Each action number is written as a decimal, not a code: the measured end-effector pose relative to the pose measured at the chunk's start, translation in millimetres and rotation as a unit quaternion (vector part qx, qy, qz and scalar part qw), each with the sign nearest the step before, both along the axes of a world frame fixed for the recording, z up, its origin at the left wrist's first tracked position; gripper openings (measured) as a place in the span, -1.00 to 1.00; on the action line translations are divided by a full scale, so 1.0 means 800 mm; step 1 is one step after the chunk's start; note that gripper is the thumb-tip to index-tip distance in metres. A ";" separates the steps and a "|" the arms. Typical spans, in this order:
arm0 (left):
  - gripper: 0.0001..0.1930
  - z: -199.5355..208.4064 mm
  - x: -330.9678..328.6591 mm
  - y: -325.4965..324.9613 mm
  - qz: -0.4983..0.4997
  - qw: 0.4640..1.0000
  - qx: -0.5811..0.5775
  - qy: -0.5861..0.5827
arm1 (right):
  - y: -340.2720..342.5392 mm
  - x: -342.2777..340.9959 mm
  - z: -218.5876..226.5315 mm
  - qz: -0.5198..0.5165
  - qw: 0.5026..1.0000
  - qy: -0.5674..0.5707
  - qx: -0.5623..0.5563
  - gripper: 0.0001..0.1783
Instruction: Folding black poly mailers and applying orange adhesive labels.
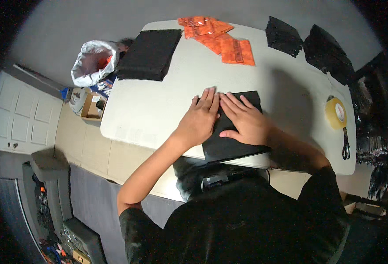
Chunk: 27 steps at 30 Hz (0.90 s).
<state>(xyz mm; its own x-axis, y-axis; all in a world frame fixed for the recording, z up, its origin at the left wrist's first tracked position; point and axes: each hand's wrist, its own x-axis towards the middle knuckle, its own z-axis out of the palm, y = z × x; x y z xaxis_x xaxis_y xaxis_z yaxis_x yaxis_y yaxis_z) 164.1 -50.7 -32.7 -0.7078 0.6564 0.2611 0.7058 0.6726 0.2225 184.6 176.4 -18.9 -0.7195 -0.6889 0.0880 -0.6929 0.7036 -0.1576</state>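
Note:
A flat black piece, cloth or thin plastic I cannot tell which, (229,149) lies at the near edge of the white table (150,110). My left hand (199,118) presses along its left side, fingers stretched out and pointing away from me. Flat on top of the piece rests my right hand (246,122), fingers apart and thumb out toward the left. The fingertips of the two hands come close together near the piece's far edge. Neither hand grips anything, and the palms hide part of the black surface.
A black folded stack (150,55) is at the far left, beside several orange packets (237,50). Two black piles (284,36) sit far right. A tape roll (336,113) and black-handled scissors (345,145) lie on the right. A white sack (95,64) stands past the left edge.

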 end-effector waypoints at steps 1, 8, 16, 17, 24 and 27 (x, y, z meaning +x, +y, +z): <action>-0.35 -0.014 0.001 0.001 0.016 0.998 -0.062 -0.004 | 0.002 -0.001 -0.002 -0.002 1.000 -0.007 0.012 0.09; -0.27 -0.004 0.014 -0.008 0.051 0.996 -0.076 -0.017 | 0.085 0.014 -0.029 -0.138 0.989 0.051 0.032 0.12; -0.13 0.002 0.025 -0.012 0.117 0.975 -0.185 0.025 | 0.103 0.017 -0.023 -0.144 0.985 0.085 0.036 0.07; -0.11 0.006 0.026 -0.012 0.131 0.970 -0.202 0.019 | 0.103 0.017 -0.021 -0.148 0.985 0.086 0.036 0.04; -0.04 0.004 0.032 -0.030 0.167 0.955 -0.245 0.035 | 0.073 -0.060 0.019 -0.165 0.984 0.072 -0.012 -0.23; 0.00 0.007 0.027 -0.041 0.199 0.952 -0.231 -0.008 | 0.065 -0.176 -0.008 -0.134 0.975 0.145 -0.098 -0.37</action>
<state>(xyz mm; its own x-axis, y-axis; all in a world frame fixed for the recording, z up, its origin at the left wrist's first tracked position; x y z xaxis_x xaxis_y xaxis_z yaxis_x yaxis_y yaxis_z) 185.9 -83.2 -27.4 -0.9256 0.3785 -0.0035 0.3745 0.9143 -0.1545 43.7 228.1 -25.3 -0.7965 -0.4295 0.4256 -0.5245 0.8410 -0.1329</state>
